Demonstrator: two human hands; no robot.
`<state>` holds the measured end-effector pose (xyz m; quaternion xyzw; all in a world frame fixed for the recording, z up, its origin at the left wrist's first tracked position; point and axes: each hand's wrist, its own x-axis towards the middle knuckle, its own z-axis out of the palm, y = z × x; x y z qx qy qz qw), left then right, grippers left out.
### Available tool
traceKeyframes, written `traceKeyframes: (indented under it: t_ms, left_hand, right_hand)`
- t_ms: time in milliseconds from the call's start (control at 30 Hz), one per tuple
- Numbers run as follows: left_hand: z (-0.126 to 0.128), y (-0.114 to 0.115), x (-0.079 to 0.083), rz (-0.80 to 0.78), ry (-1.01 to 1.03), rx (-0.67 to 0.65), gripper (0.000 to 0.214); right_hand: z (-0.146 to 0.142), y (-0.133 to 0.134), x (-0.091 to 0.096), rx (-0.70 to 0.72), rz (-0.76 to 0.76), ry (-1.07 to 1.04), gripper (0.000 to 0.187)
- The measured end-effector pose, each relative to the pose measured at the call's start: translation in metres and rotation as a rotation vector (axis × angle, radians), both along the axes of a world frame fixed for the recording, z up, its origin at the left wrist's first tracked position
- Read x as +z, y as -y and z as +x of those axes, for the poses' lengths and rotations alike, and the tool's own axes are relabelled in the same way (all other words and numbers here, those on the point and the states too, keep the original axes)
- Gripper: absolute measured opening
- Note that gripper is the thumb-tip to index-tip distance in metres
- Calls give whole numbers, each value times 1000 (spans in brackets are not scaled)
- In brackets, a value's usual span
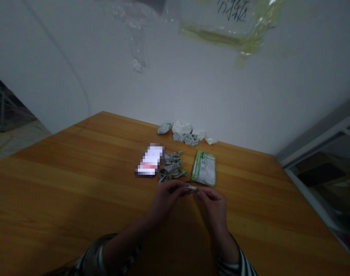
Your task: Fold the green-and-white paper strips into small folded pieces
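Between my fingertips, low over the table, is a small pale strip of folded paper (192,187). My left hand (169,196) pinches its left end, and my right hand (212,201) pinches the right end. Just beyond my left hand lie several folded pieces of printed paper (172,165), grey-green and pointed. A green-edged printed packet or pad of sheets (204,168) rests flat beyond my right hand. Fine detail of the strip is too small and dim to make out.
A phone (150,160) with a lit, blurred screen lies left of the folded papers. Crumpled white paper (181,127) and printed scraps (186,138) sit against the wall (175,84). The wooden table (62,172) ends near a shelf (321,180) on the right.
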<state>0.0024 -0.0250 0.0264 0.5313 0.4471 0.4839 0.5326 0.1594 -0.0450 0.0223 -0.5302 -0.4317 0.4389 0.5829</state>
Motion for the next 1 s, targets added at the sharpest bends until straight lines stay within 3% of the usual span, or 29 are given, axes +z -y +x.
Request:
traceKeyframes:
  t_ms: [167, 300, 400, 500, 567, 667, 800, 867, 1000]
  left_hand:
    - [-1, 3, 2, 279, -130, 69, 14]
    - [-4, 2, -2, 602, -338, -17, 23]
    - [-8, 2, -5, 690, -503, -39, 31]
    - [-12, 4, -3, 682, -580, -37, 33]
    - [-11, 5, -1, 622, -525, -53, 30]
    - [-5, 5, 1, 390, -297, -51, 22]
    - [2, 2, 2, 102, -63, 65, 14]
    - [2, 1, 2, 112, -70, 102, 10]
    - [-3, 1, 2, 340, -202, 105, 15]
  right_hand:
    - [-1, 0, -2, -65, -21, -16, 8]
    - [1, 2, -4, -128, 55, 53, 11]
    - [0, 5, -5, -115, 116, 125, 11]
    - [-2, 9, -5, -75, 156, 164, 14]
    - [-3, 11, -5, -51, 146, 140, 15]
    - [-6, 10, -3, -35, 99, 46, 10]
    - [-6, 7, 1, -95, 68, 6, 6]
    - [-5, 6, 0, -109, 54, 12, 4]
    - [-3, 5, -5, -122, 43, 5, 5]
